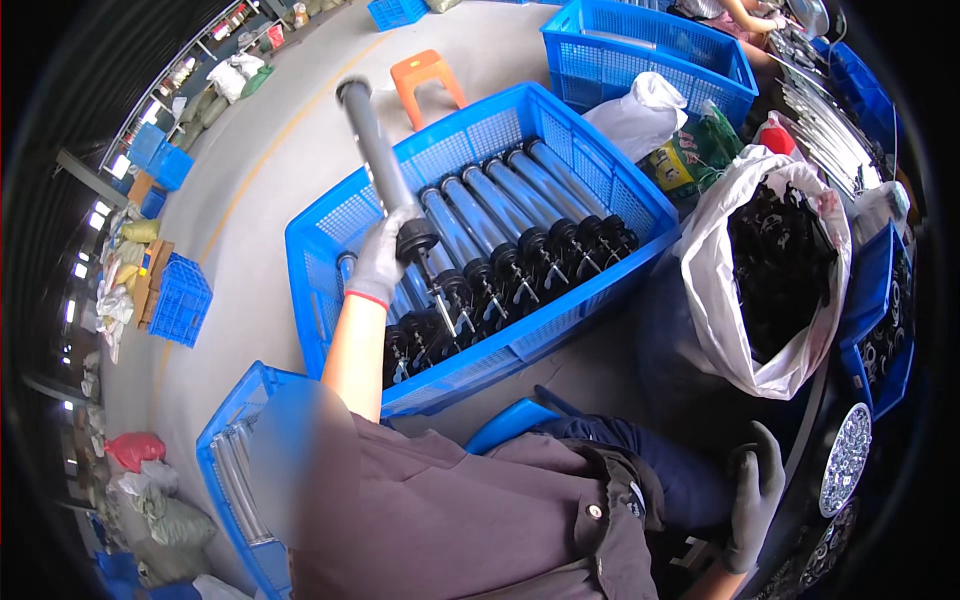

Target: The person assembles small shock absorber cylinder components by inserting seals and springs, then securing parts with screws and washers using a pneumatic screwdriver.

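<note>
My left hand, in a pale glove with a red cuff, is closed round a clear tube near its black end cap. The tube is tilted above a large blue crate, and a thin metal rod hangs from the cap end. Inside the crate, several similar tubes lie side by side, their black caps and metal rods toward me. My right hand, in a grey glove, is at the lower right beside my leg. Its fingers are stretched out, with nothing visible in them.
Right of the crate stands a white sack full of black parts. Beyond it a blue bin holds small rings. An orange stool is behind the crate. Another blue crate with clear tubes is at lower left. A person sits at the far right.
</note>
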The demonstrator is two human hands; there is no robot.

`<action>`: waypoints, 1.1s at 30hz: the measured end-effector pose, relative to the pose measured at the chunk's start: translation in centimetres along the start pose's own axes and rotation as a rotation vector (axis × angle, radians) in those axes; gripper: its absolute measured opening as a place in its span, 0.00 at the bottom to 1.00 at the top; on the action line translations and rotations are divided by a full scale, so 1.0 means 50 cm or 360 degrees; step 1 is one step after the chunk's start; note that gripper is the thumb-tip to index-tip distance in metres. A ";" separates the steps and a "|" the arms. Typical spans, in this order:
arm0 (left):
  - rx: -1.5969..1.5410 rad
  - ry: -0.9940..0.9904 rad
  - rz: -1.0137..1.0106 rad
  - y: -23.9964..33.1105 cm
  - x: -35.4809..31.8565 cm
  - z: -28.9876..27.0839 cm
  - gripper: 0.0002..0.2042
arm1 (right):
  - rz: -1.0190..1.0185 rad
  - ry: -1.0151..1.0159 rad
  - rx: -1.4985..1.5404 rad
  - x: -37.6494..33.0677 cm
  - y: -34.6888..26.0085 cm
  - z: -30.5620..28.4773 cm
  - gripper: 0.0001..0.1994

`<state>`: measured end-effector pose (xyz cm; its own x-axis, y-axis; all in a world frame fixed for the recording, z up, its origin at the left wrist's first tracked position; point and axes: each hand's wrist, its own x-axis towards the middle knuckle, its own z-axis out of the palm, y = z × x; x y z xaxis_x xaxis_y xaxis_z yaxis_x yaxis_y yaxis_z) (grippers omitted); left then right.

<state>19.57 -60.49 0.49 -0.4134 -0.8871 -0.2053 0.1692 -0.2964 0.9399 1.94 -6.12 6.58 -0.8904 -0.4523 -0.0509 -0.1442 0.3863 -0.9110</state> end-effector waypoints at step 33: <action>0.0893 0.0222 -0.0635 -0.476 0.037 -0.354 0.54 | 0.0284 -0.0049 0.0013 -0.031 0.069 0.093 0.17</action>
<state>30.61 -61.33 -27.08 -0.2226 -0.7970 -0.5615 -0.4741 -0.4147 0.7767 4.83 -7.83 1.61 -0.8878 -0.4016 -0.2246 0.0187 0.4561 -0.8898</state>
